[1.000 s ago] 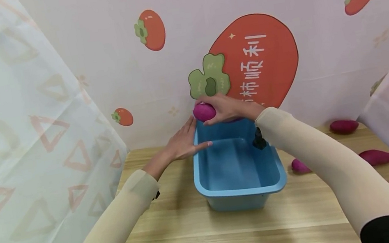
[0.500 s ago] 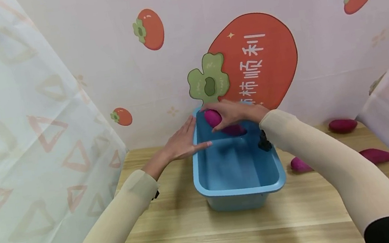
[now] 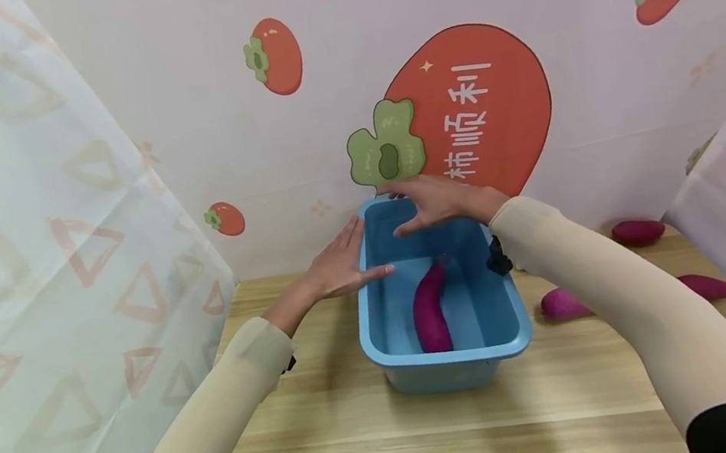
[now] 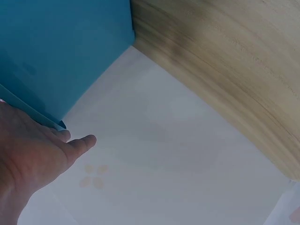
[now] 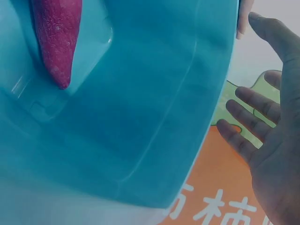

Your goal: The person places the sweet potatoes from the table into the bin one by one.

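Observation:
A purple sweet potato (image 3: 430,314) lies lengthwise on the floor of the blue plastic bin (image 3: 451,358). Over the bin's far end hovers my right hand (image 3: 437,200), its fingers spread and nothing in its grasp. The right wrist view also has this sweet potato (image 5: 57,42) inside the bin, apart from the open right hand (image 5: 281,136). My left hand (image 3: 339,265) rests on the bin's left rim with straight fingers, the thumb reaching over the inside. In the left wrist view, the left hand (image 4: 35,150) touches the rim from outside.
Several more sweet potatoes lie right of the bin: one near its side (image 3: 563,303), one farther right (image 3: 709,286), one at the back (image 3: 639,232). The wooden table (image 3: 435,441) meets a printed cloth backdrop (image 3: 268,147) behind and at both sides.
My right hand brought a sweet potato down into the bin's far end, let it go and rose slightly. The sweet potato now lies nearer the bin's front. My left hand has stayed on the rim.

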### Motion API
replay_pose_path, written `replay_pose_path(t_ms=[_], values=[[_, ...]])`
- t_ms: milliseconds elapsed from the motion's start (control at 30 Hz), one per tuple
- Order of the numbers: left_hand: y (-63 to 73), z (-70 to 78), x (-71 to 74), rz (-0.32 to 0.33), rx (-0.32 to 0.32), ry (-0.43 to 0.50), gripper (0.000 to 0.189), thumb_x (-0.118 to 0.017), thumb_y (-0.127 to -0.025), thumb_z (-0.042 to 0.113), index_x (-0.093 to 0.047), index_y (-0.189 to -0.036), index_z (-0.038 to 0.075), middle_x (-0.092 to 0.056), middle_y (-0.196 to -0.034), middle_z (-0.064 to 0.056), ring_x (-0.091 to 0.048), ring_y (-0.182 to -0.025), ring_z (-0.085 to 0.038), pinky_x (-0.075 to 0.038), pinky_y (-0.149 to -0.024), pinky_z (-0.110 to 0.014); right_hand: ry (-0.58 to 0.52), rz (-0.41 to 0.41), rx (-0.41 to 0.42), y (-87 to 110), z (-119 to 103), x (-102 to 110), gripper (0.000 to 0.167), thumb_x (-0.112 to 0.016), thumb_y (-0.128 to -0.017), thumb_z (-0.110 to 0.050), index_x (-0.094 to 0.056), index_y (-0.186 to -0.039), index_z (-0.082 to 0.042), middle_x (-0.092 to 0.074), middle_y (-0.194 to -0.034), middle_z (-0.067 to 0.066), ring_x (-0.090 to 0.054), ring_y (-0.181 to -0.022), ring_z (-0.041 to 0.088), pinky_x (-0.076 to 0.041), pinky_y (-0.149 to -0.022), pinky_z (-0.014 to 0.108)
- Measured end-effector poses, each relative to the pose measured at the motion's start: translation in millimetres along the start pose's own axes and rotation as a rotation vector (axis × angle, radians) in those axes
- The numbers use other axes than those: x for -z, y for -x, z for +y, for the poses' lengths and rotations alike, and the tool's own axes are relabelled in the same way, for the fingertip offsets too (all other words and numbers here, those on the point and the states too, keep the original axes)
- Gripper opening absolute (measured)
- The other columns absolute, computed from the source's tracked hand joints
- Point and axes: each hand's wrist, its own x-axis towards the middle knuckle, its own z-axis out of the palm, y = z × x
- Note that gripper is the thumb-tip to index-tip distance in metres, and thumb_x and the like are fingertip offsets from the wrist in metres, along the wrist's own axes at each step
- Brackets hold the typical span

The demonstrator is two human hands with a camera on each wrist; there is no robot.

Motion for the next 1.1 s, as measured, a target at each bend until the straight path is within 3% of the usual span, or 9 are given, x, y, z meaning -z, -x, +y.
replay_pose_path(t_ms=[567, 1100], values=[[-10.0, -3.7, 1.2, 0.01, -0.008, -0.037, 0.113, -0.048, -0.096, 0.074, 0.002, -0.17, 0.004, 0.002, -0.179, -0.013, -0.004, -0.165, -0.032, -0.021, -0.129, -0.056, -0.03, -0.002, -0.016, 19.9, 5.6, 14.4, 0.094, -0.084, -0.085, -0.048, -0.044, -0.16, -0.01, -0.059, -0.151, 0.017, -0.06, -0.134, 0.04, -0.051, -0.106, 0.062], [-19.0, -10.3, 2.8, 0.017, -0.054, -0.048, 0.107, -0.044, -0.098, 0.072, 0.0, -0.17, 0.006, 0.004, -0.179, -0.009, 0.0, -0.165, -0.03, -0.016, -0.13, -0.057, 0.04, 0.014, -0.055, 51.9, 9.9, 33.0, 0.095, -0.082, -0.085, -0.054, -0.044, -0.161, -0.01, -0.051, -0.16, 0.014, -0.05, -0.144, 0.041, -0.047, -0.109, 0.067]])
